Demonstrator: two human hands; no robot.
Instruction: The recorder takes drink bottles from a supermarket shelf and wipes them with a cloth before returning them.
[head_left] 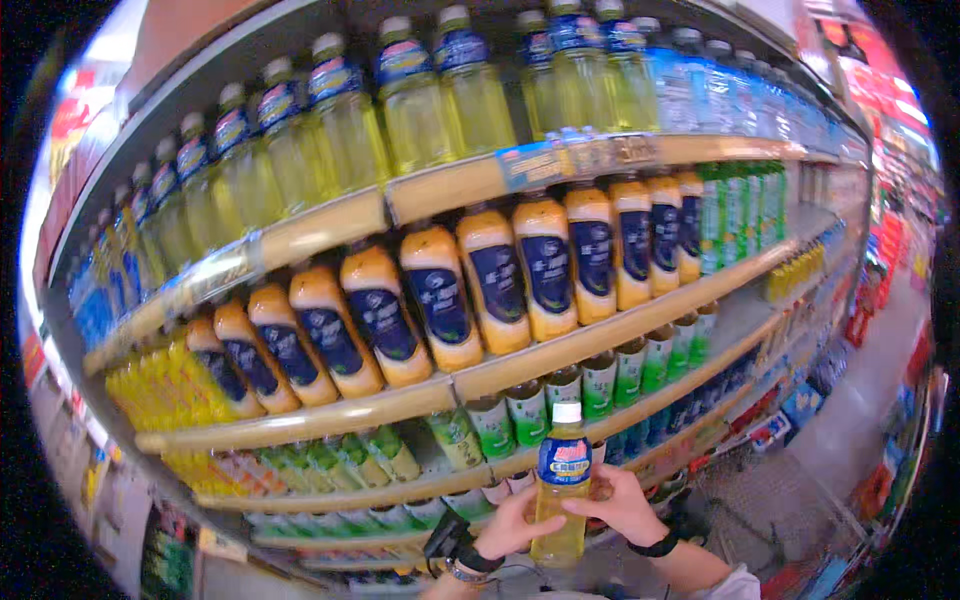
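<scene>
At the frame's lower centre, the left hand [513,524] and right hand [620,508] grip the bottle [563,472] from both sides, nearly upright; even pressure, clear of the cap [567,413], should steady it best.

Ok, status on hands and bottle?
Left fingers and right fingers gripping white-capped, blue-labelled, yellow-filled clear plastic bottle. Bottle roughly upright. Stocked beige-edged shelves behind; nothing else seen blocking it.

Left hand [509,529] and right hand [620,506] hold yellow bottle [562,488].

The bottle [562,490] hides fingertips of the left hand [508,528].
</scene>
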